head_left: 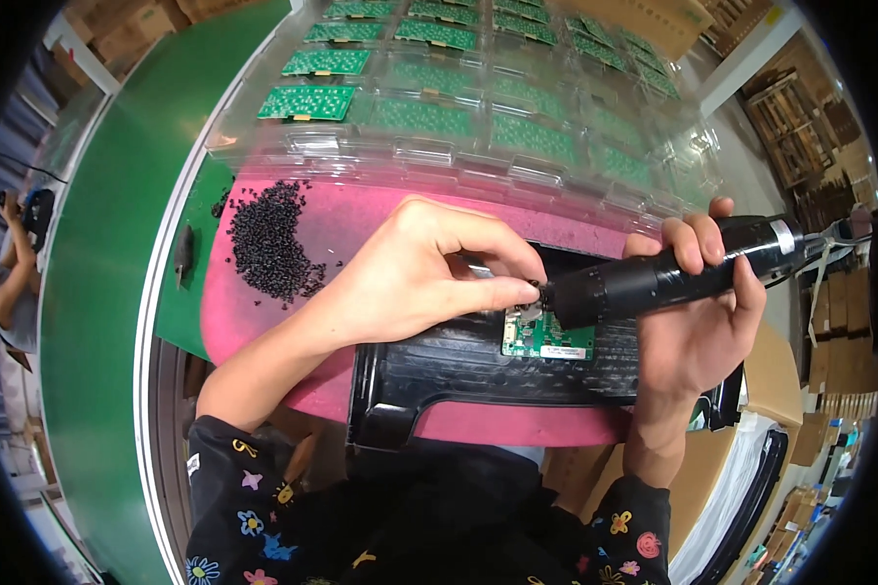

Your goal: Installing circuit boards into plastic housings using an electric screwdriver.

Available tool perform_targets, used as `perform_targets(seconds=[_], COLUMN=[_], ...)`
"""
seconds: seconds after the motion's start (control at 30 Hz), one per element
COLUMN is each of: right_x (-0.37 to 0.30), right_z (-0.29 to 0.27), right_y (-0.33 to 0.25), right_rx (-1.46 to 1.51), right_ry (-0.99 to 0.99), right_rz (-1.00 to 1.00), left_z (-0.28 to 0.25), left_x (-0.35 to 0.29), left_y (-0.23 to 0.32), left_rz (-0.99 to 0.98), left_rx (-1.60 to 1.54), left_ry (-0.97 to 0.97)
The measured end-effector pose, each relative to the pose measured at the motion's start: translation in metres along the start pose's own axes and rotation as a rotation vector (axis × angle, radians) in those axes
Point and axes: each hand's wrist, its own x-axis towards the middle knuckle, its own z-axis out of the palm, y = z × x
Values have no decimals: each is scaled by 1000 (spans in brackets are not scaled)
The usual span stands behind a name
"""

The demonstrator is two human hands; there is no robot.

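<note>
- A black electric screwdriver [688, 268] is being held by the right hand [698, 302], with its fingers being clamped around the thick body.
- The screwdriver is being tilted, with its front end being pointed left and a bit down, over the green circuit board [554, 346].
- The fingertips of the left hand [429, 268] are being pressed together just beside the front end of the screwdriver; what is being pinched there is too small to tell.
- The circuit board is being carried by a long black plastic panel [478, 375], and its top part is being hidden by the left hand and the screwdriver.
- The panel is being held up by the pink bench [226, 317].
- A big pile of small black screws [273, 244] is being carried by the bench too, to the left of the left hand.
- More green boards [307, 102] are being held in rows by a clear plastic tray [361, 146] behind the panel.
- A small dark-handled tool [183, 255] is being held up by a green surface [187, 324], left of the pile.
</note>
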Motion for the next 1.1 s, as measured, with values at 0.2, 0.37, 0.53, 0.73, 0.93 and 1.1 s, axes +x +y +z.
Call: perform_targets(seconds=[0.2, 0.37, 0.53, 0.73, 0.93, 1.1], right_x=[-4, -5, -10, -12, -19, -19], right_z=[-10, -10, 5, 7, 7, 7], right_y=[-7, -15, -12, -8, -10, -15], right_rx=[-53, -72, -139, -191, -192, -238], right_ry=[-41, -126, -122, -93, -105, -157], right_rz=[-88, -155, -195, -185, -174, -223], left_z=[5, 6, 11, 11, 13, 16], left_x=[1, -1, -1, -2, 1, -2], left_y=[-7, -13, -11, -17, -7, -15], left_rz=[-300, -168, -132, -166, -481, -155], left_rx=[-361, 3, 65, -23, -325, 354], left_ry=[-55, -139, -167, -114, -186, -246])
